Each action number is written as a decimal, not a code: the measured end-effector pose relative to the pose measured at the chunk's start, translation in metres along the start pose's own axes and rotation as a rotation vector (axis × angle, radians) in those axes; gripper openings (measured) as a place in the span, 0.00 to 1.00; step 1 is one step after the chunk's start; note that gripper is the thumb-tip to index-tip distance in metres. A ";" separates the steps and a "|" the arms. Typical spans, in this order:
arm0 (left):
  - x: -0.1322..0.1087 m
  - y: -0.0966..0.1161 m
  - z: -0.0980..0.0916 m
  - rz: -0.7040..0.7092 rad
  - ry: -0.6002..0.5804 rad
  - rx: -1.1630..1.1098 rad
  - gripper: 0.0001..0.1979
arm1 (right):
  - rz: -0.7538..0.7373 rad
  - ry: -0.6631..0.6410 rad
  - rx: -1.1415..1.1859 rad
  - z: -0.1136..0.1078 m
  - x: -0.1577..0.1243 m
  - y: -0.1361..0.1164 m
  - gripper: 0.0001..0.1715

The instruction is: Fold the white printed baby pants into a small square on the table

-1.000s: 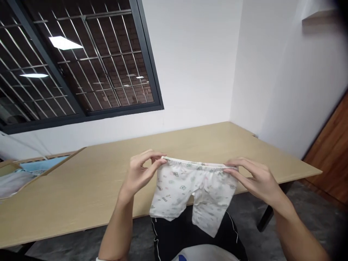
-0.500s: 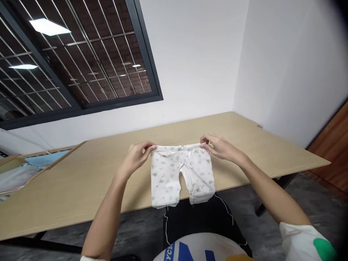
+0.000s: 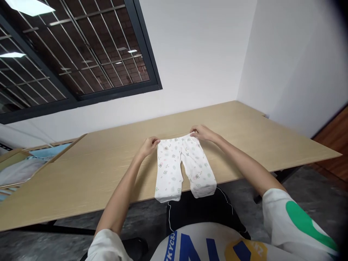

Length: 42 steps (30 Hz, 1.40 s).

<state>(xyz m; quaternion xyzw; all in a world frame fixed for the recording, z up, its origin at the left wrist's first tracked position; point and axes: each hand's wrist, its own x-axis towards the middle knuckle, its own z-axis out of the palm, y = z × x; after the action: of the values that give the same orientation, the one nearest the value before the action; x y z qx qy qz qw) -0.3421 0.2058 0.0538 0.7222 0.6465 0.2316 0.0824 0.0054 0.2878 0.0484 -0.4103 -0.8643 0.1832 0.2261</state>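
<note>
A small pair of white baby pants (image 3: 170, 163) with a scattered print is spread between my hands, waistband away from me. My left hand (image 3: 150, 145) pinches the left end of the waistband, and my right hand (image 3: 201, 132) grips the right end. Both hands are closed on the cloth. The legs point toward me, their lower ends hanging over the near edge of the wooden table (image 3: 108, 170). Whether the waistband touches the tabletop, I cannot tell.
At the far left stands a wooden crib-like frame (image 3: 67, 145) with light blue and whitish cloth (image 3: 24, 170) inside. A barred window (image 3: 108, 54) and white wall (image 3: 198, 54) rise behind the table. A brown wooden panel (image 3: 333, 141) is at the right.
Both hands have moved forward over the table, carrying the waistband away from me. The pants now lie longer and flatter, and my hands are closer together.
</note>
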 end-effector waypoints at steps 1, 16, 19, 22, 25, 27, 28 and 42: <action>0.008 -0.004 0.008 -0.023 -0.010 0.003 0.15 | 0.038 -0.023 -0.009 0.005 0.009 0.004 0.10; 0.073 -0.018 0.088 -0.324 -0.041 0.089 0.21 | 0.232 -0.050 -0.070 0.079 0.077 0.059 0.08; 0.072 -0.007 0.086 -0.317 -0.030 0.093 0.21 | 0.256 -0.010 -0.058 0.083 0.080 0.067 0.11; 0.067 0.017 0.077 -0.284 -0.001 0.103 0.21 | 0.286 0.012 -0.033 0.083 0.081 0.073 0.12; 0.057 0.058 0.071 -0.180 -0.038 0.089 0.18 | 0.329 0.025 -0.004 0.081 0.082 0.077 0.11; 0.040 0.094 0.075 -0.065 -0.146 0.057 0.15 | 0.365 0.037 0.010 0.082 0.083 0.077 0.10; 0.028 0.112 0.080 -0.009 -0.219 0.040 0.15 | 0.383 0.044 0.015 0.082 0.083 0.077 0.10; -0.101 0.203 0.161 0.315 -0.539 0.140 0.20 | 0.496 0.125 0.099 0.097 0.090 0.086 0.04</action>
<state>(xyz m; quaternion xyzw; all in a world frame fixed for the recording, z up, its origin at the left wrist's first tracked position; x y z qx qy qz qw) -0.0948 0.1065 -0.0261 0.8528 0.4959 -0.0033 0.1637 -0.0436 0.3975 -0.0537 -0.6085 -0.7117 0.2494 0.2469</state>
